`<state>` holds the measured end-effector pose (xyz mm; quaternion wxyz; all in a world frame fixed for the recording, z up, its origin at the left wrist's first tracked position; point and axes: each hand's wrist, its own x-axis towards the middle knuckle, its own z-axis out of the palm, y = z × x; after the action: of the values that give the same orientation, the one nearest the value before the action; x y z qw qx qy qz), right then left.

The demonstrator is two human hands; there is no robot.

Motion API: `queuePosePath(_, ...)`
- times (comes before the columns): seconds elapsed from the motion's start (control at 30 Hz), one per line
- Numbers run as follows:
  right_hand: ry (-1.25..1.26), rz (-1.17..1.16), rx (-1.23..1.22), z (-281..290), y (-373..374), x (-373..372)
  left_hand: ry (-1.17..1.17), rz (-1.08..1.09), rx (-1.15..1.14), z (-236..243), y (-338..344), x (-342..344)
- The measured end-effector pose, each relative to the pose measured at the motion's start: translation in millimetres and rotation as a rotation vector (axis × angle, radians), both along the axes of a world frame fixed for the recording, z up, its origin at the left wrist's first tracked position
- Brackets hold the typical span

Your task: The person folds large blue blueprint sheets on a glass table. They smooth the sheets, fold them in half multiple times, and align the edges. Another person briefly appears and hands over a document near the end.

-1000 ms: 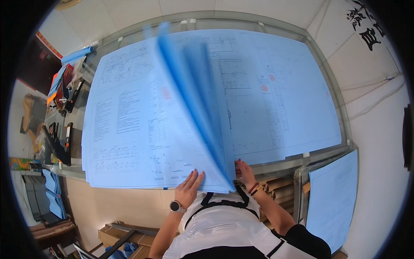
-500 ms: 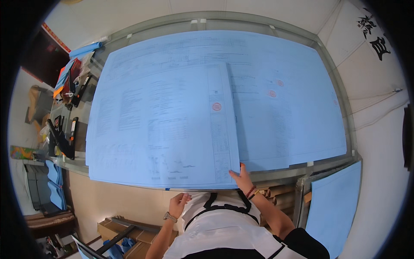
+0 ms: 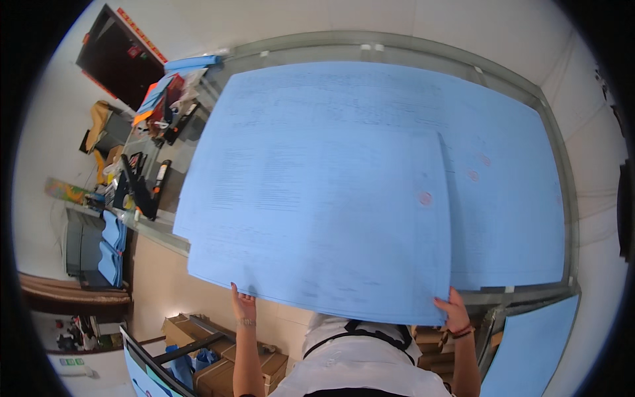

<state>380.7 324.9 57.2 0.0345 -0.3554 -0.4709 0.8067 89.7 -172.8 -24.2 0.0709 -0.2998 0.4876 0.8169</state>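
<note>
A large blue drawing sheet (image 3: 317, 231), printed with fine lines and text and bearing a round red stamp, hangs over the near edge of the table. It overlaps another blue drawing sheet (image 3: 509, 218) lying flat beneath it. At the near right corner of the upper sheet, my right hand (image 3: 454, 311) grips with the thumb on top and the other fingers partly hidden below. My left hand (image 3: 243, 308) holds the near edge towards its left end, some of its fingers hidden by the paper. I cannot tell whether the upper piece is one sheet or several.
Staplers (image 3: 139, 188) and other clutter stand at the table's left end, near a blue roll (image 3: 192, 63). Cardboard boxes (image 3: 218, 377) sit on the floor at the lower left. Another blue sheet (image 3: 532, 344) rests at the lower right, beside the glass table frame (image 3: 562, 159).
My left hand has come up from beside my body to the sheet's near edge. The upper sheet has shifted nearer to me, my right hand still on its corner. The view has swung left.
</note>
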Motion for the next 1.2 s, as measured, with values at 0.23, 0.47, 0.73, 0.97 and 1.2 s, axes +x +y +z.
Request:
queuePosePath(0.23, -0.145, -0.086, 0.255, -53.5, 17.3, 26.3, 0.124, 0.412, -0.333, -39.5, -70.8, -103.4)
queuePosePath(0.47, -0.036, -0.033, 0.626, -119.8, 22.2, 2.4, 0.157, 0.370, -0.700, -94.5, -189.6, -131.7)
queuePosePath(0.73, -0.324, -0.222, 0.193, -30.8, 37.7, -27.8, -0.121, -0.516, -0.477, 1.2, -233.0, -191.0)
queuePosePath(0.97, -0.167, -0.086, 0.750, -124.7, 91.5, -9.8, 0.208, -1.053, -0.892, -10.5, -157.1, -347.2)
queuePosePath(1.2, -0.469, -0.136, 0.098, -43.1, 61.9, -63.4, 0.444, -1.019, -0.632, -59.6, -175.9, -386.6)
